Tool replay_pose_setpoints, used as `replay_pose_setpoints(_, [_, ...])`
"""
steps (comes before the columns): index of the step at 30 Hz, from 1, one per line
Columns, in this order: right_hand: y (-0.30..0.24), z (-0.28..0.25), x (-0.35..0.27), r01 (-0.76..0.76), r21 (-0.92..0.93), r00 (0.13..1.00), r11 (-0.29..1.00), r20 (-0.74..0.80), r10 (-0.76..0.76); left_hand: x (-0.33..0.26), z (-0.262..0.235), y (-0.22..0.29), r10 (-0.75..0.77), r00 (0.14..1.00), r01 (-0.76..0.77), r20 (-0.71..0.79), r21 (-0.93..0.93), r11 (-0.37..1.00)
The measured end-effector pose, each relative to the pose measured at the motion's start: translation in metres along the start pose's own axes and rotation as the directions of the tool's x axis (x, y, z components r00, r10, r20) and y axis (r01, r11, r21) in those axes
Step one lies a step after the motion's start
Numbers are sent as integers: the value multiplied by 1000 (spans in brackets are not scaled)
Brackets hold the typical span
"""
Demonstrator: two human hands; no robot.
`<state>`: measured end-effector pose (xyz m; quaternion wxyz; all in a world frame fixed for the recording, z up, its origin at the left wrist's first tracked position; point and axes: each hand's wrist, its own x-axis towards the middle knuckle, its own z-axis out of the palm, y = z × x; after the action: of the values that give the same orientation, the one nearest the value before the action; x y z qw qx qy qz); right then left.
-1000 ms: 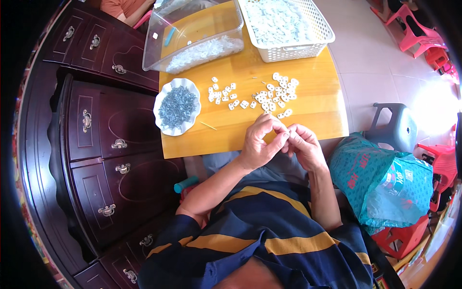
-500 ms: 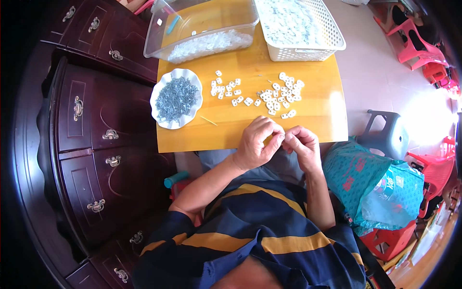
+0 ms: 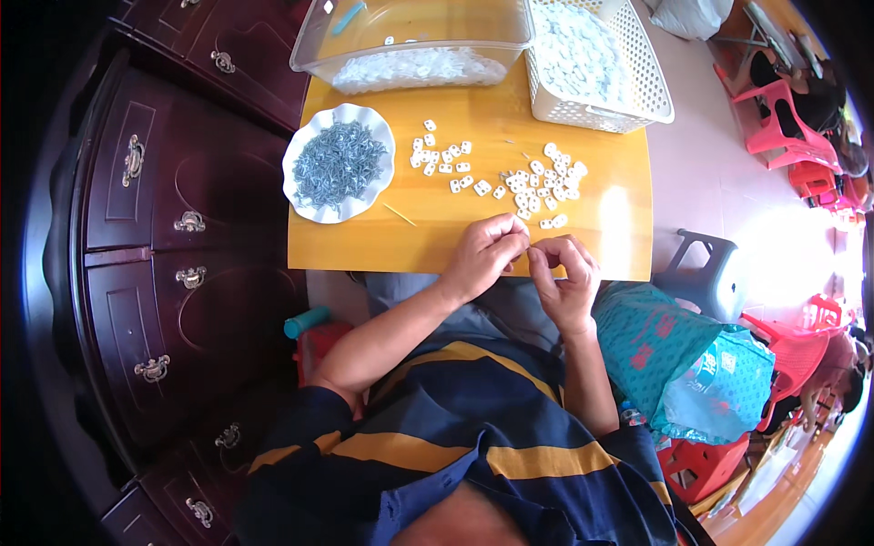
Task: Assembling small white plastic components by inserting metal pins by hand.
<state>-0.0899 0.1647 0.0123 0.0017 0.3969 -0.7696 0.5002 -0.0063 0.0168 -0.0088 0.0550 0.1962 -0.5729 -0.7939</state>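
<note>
My left hand [image 3: 487,257] and my right hand [image 3: 566,280] meet fingertip to fingertip at the near edge of a small yellow wooden table [image 3: 437,238]. Both pinch something tiny between thumb and fingers; what it is stays hidden by the fingers. Just beyond the hands lie several small white plastic pieces [image 3: 537,185], with another loose group [image 3: 443,159] to their left. A white scalloped dish [image 3: 338,164] full of small grey metal pins sits at the table's left.
A clear plastic tub [image 3: 411,41] holding white pieces and a white lattice basket [image 3: 596,64] of more stand at the table's far edge. A dark wooden cabinet with drawers [image 3: 164,237] is at left. A teal bag [image 3: 692,364], grey stool [image 3: 706,273] and pink chairs [image 3: 783,118] are at right.
The hands stay pressed together at the table's near edge with only slight finger movement; the view has shifted a little as my head moved.
</note>
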Motion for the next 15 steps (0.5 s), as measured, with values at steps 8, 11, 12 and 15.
replay_pose_setpoints(8, [6, 1, -4, -612, 640, 776, 465, 371, 510, -8, 0, 14, 496, 868, -480, 39, 327, 814])
replay_pose_setpoints(11, [7, -2, -2, -690, 666, 691, 283, 491, 530, -7, -6, 18, 601, 788, -595, 131, 409, 692])
replay_pose_setpoints(12, [7, -3, -2, -696, 674, 683, 249, 515, 518, -7, -7, 19, 648, 741, -644, 178, 462, 610])
replay_pose_setpoints(15, [9, -2, -4, -677, 693, 703, 248, 509, 498, -8, -7, 21, 623, 760, -627, 182, 455, 632])
